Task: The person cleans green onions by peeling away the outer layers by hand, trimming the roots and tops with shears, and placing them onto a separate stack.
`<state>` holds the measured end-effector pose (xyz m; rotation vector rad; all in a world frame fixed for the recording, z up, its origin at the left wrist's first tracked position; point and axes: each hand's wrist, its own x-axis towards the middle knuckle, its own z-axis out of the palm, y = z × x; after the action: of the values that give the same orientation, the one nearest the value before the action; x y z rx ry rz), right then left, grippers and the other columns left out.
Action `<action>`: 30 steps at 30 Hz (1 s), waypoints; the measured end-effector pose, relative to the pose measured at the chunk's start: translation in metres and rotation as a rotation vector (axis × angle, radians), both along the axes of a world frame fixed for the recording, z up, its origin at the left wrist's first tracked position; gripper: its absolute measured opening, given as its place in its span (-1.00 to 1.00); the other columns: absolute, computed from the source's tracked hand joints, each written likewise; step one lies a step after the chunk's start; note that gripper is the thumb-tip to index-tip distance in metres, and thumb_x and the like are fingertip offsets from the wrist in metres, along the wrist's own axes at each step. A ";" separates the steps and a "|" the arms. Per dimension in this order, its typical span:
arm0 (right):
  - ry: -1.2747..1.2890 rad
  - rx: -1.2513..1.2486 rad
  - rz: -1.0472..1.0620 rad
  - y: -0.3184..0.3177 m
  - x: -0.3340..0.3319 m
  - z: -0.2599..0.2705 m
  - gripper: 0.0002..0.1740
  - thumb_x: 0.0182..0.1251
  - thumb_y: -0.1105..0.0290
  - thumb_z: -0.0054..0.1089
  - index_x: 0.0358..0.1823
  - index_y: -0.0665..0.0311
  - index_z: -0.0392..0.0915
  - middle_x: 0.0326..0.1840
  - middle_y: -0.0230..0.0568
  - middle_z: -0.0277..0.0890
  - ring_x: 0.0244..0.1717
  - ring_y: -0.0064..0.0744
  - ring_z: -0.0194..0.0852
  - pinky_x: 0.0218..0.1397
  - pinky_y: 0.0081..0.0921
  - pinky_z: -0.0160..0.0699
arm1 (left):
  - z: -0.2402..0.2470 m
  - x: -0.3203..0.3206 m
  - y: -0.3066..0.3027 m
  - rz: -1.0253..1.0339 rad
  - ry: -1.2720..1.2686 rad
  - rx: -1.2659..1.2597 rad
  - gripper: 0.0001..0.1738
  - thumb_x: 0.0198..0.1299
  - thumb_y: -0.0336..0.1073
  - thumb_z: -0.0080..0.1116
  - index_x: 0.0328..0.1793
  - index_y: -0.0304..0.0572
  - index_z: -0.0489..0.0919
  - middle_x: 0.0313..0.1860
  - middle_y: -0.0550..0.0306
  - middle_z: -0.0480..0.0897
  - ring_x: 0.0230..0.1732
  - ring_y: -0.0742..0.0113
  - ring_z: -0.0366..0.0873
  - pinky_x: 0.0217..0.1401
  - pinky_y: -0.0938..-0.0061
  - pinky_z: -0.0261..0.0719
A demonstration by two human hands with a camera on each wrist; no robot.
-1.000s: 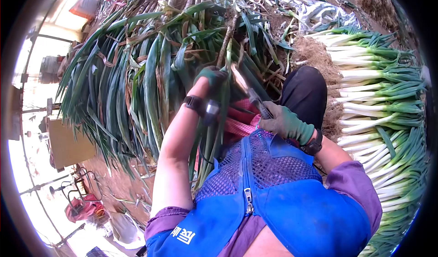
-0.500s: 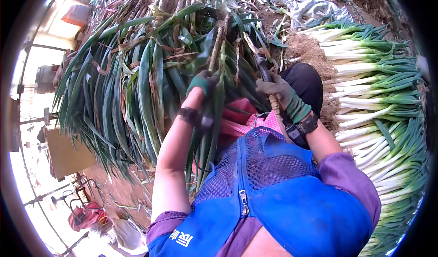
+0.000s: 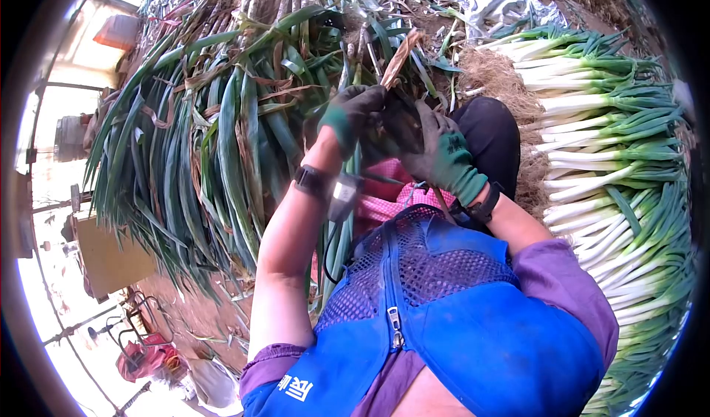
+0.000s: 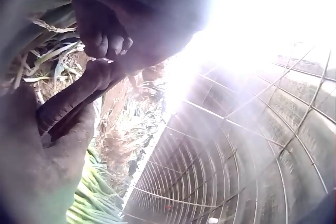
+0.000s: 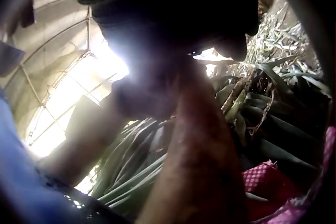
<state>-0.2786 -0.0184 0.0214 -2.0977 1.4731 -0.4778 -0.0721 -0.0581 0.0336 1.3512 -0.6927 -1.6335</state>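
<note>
In the head view the gloved left hand (image 3: 350, 119) pinches a dry brown leaf (image 3: 400, 60) at its fingertips, the leaf pointing up and away. Green leek leaves (image 3: 336, 250) hang below this hand. Close by on the right is the gloved right hand (image 3: 449, 155), its back to the camera and its fingers reaching up beside a dark blur. A thin hose (image 3: 442, 201) runs up under the right palm; whether the fingers grip it is hidden. Dark, blurred gloves fill much of the left wrist view (image 4: 131, 14) and the right wrist view (image 5: 173, 19).
A big heap of untrimmed leeks (image 3: 214, 136) lies at the left. Cleaned white-stemmed leeks (image 3: 592, 165) lie in a long row at the right, roots inward. White sheeting (image 3: 510, 10) is at the back, a bent knee (image 3: 488, 136) beside the right hand.
The left hand has risen a little and now pinches a dry leaf. The right hand has moved left and turned; the dark nozzle above it is no longer visible.
</note>
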 end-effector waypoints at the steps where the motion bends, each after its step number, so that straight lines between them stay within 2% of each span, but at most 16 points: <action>1: -0.003 0.002 0.003 -0.002 -0.001 0.001 0.11 0.02 0.00 0.41 0.54 0.29 0.04 0.33 0.39 0.34 0.37 0.29 0.29 0.50 -0.01 0.19 | -0.003 0.001 0.000 -0.025 -0.008 0.004 -0.76 0.31 -0.22 0.34 -0.10 -0.25 0.64 -0.34 0.24 0.66 -0.45 0.54 0.52 -0.37 0.63 0.50; 5: 0.031 0.001 -0.026 -0.002 -0.001 -0.007 0.11 0.01 0.01 0.41 0.55 0.29 0.05 0.32 0.38 0.35 0.37 0.29 0.30 0.51 0.00 0.19 | 0.010 0.010 0.006 -0.199 -0.042 0.109 -0.68 0.31 -0.23 0.33 0.03 -0.32 0.64 -0.32 0.23 0.68 -0.45 0.53 0.52 -0.37 0.61 0.51; 8: 0.064 0.055 -0.034 0.000 -0.002 -0.008 0.09 0.01 0.02 0.41 0.54 0.30 0.09 0.32 0.35 0.37 0.36 0.28 0.33 0.49 -0.02 0.25 | 0.007 0.016 0.011 -0.281 0.040 0.162 -0.63 0.30 -0.21 0.33 0.11 -0.30 0.65 -0.30 0.25 0.68 -0.42 0.51 0.55 -0.36 0.57 0.53; 10: -0.005 0.100 -0.058 -0.003 -0.002 -0.009 0.05 0.02 0.03 0.42 0.51 0.32 0.16 0.30 0.33 0.40 0.32 0.26 0.39 0.45 -0.07 0.33 | 0.005 0.009 0.016 -0.303 0.071 0.062 -0.71 0.34 -0.25 0.28 0.11 -0.21 0.66 -0.19 0.29 0.69 -0.30 0.58 0.58 -0.22 0.64 0.57; 13: -0.298 0.064 -0.049 -0.004 -0.002 -0.024 -0.08 0.06 0.07 0.43 0.41 0.38 0.31 0.24 0.22 0.48 0.24 0.04 0.53 0.34 -0.25 0.48 | 0.009 0.007 0.018 -0.336 0.101 0.044 -0.72 0.37 -0.27 0.25 0.15 -0.17 0.63 -0.11 0.28 0.69 -0.22 0.58 0.61 -0.11 0.65 0.60; 16: -0.765 0.380 0.116 -0.016 -0.014 -0.008 -0.23 0.13 0.12 0.43 0.31 0.42 0.42 0.11 0.03 0.57 0.09 -0.24 0.60 0.18 -0.43 0.56 | 0.009 0.010 0.018 -0.439 0.083 0.081 -0.71 0.38 -0.26 0.25 0.16 -0.17 0.61 -0.09 0.26 0.69 -0.19 0.54 0.63 -0.07 0.61 0.62; 19: -0.734 0.589 -0.033 -0.023 -0.024 -0.003 -0.34 0.17 0.19 0.42 0.23 0.42 0.47 -0.03 -0.18 0.56 -0.06 -0.45 0.56 -0.01 -0.46 0.58 | -0.009 0.025 0.025 -0.571 0.086 0.077 -0.67 0.37 -0.18 0.28 0.12 -0.22 0.64 -0.10 0.19 0.73 -0.17 0.48 0.66 -0.14 0.57 0.67; 20: -0.798 0.645 -0.089 -0.031 -0.029 -0.025 -0.38 0.19 0.21 0.41 0.20 0.41 0.48 -0.06 -0.23 0.55 -0.11 -0.47 0.54 -0.07 -0.46 0.57 | -0.014 0.027 0.028 -0.617 0.096 0.068 -0.64 0.36 -0.14 0.30 0.10 -0.24 0.66 -0.10 0.15 0.75 -0.15 0.46 0.67 -0.17 0.56 0.69; 21: -0.862 0.700 -0.148 -0.041 -0.034 -0.064 -0.42 0.20 0.23 0.40 0.17 0.41 0.50 -0.08 -0.29 0.54 -0.16 -0.50 0.53 -0.14 -0.46 0.56 | 0.000 0.022 0.035 -0.721 -0.090 0.100 -0.64 0.34 -0.18 0.31 0.13 -0.25 0.67 -0.10 0.13 0.76 -0.13 0.43 0.69 -0.11 0.52 0.71; 22: -0.926 0.756 -0.208 -0.047 -0.037 -0.086 -0.47 0.21 0.24 0.38 0.14 0.40 0.51 -0.11 -0.34 0.53 -0.20 -0.52 0.52 -0.20 -0.46 0.55 | 0.000 0.022 0.036 -0.828 -0.178 0.090 -0.68 0.34 -0.17 0.31 0.07 -0.24 0.68 -0.14 0.17 0.75 -0.15 0.45 0.67 -0.11 0.53 0.68; 23: -0.958 0.728 -0.204 -0.048 -0.040 -0.086 -0.60 0.23 0.27 0.35 -0.02 0.39 0.54 -0.23 -0.35 0.52 -0.31 -0.55 0.51 -0.27 -0.47 0.52 | 0.002 0.021 0.037 -0.933 -0.268 0.079 -0.71 0.35 -0.17 0.30 0.01 -0.22 0.70 -0.18 0.22 0.74 -0.18 0.48 0.65 -0.11 0.54 0.64; 24: -0.874 0.577 -0.141 -0.049 -0.042 -0.091 -0.62 0.23 0.27 0.34 -0.03 0.38 0.55 -0.26 -0.32 0.52 -0.33 -0.53 0.50 -0.27 -0.47 0.52 | 0.004 0.021 0.038 -1.035 -0.359 0.068 -0.74 0.35 -0.16 0.30 -0.04 -0.20 0.71 -0.21 0.27 0.73 -0.21 0.50 0.63 -0.11 0.55 0.61; 25: -0.788 0.429 -0.080 -0.050 -0.042 -0.099 -0.63 0.23 0.26 0.33 -0.05 0.38 0.55 -0.29 -0.30 0.51 -0.34 -0.51 0.50 -0.27 -0.46 0.52 | 0.008 0.020 0.039 -1.050 -0.268 0.158 -0.72 0.34 -0.17 0.31 -0.02 -0.24 0.71 -0.22 0.27 0.73 -0.21 0.49 0.64 -0.09 0.52 0.62; 27: -0.605 0.133 0.040 -0.050 -0.043 -0.124 -0.65 0.23 0.26 0.32 -0.09 0.36 0.56 -0.36 -0.24 0.50 -0.37 -0.46 0.50 -0.27 -0.46 0.52 | -0.018 0.020 0.035 -1.247 -0.302 -0.134 -0.71 0.31 -0.19 0.32 0.00 -0.26 0.71 -0.21 0.27 0.74 -0.20 0.50 0.63 -0.07 0.50 0.62; 29: -0.411 -0.162 0.160 -0.052 -0.045 -0.139 -0.68 0.22 0.26 0.31 -0.12 0.35 0.57 -0.42 -0.19 0.48 -0.40 -0.42 0.49 -0.27 -0.45 0.51 | -0.051 0.017 0.036 -1.188 -0.529 -0.265 -0.67 0.25 -0.17 0.36 0.03 -0.19 0.68 -0.18 0.18 0.74 -0.17 0.31 0.67 -0.04 0.41 0.64; 30: -0.415 0.040 0.073 -0.048 -0.044 -0.120 -0.65 0.22 0.22 0.31 -0.10 0.33 0.57 -0.39 -0.20 0.49 -0.38 -0.41 0.49 -0.27 -0.44 0.51 | -0.066 0.016 0.037 -1.153 -0.647 -0.319 -0.65 0.21 -0.17 0.38 0.05 -0.16 0.66 -0.17 0.13 0.75 -0.16 0.22 0.69 -0.03 0.37 0.64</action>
<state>-0.3224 -0.0665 -0.0991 -1.8709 1.1529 -0.7932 -0.0561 -0.0212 -0.0326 1.2855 -2.3279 -1.7151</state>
